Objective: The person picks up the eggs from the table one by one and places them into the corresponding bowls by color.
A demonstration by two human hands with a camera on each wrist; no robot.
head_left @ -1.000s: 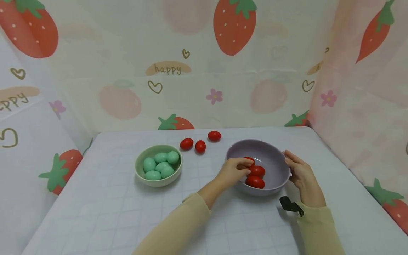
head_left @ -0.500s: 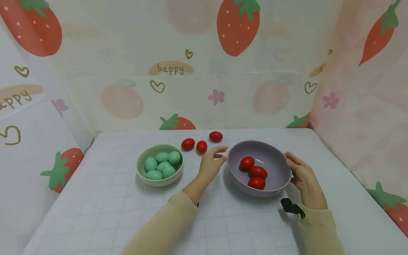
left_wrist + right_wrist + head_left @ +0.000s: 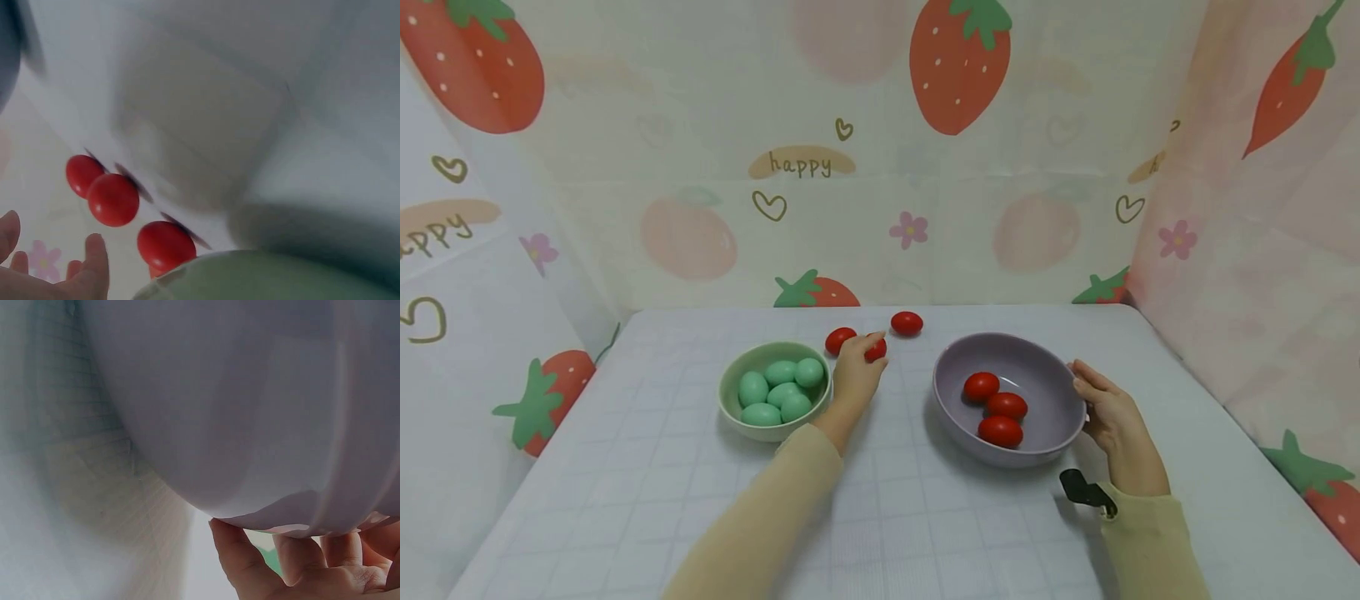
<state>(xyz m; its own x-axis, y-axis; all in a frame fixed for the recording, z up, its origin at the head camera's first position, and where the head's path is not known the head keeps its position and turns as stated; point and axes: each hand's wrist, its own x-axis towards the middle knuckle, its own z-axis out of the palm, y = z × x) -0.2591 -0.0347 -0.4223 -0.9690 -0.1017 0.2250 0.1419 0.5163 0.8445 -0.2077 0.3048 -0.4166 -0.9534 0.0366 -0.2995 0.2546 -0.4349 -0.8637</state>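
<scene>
In the head view, my left hand (image 3: 856, 375) reaches over the table with fingers spread at a red egg (image 3: 877, 348), partly covering it. The left wrist view shows a gap between its fingers (image 3: 95, 265) and that middle red egg (image 3: 113, 200). Two more red eggs lie close by, one at left (image 3: 839, 340) and one behind at right (image 3: 907, 323). My right hand (image 3: 1116, 425) holds the right side of a purple bowl (image 3: 1052, 400), fingertips at its rim. Inside that bowl rest three red eggs (image 3: 1000, 432). In the right wrist view, fingers (image 3: 240, 556) touch the bowl's edge.
A light green bowl (image 3: 730, 408) with several mint-green eggs (image 3: 782, 394) stands left of my left forearm, close to it. The table (image 3: 625, 500) has a pale checked cover. A strawberry-print cloth (image 3: 700, 108) hangs behind the table and at both sides.
My left hand has come out of the purple bowl and moved left to the loose red eggs. Three red eggs stay in that bowl, and my right hand keeps its place.
</scene>
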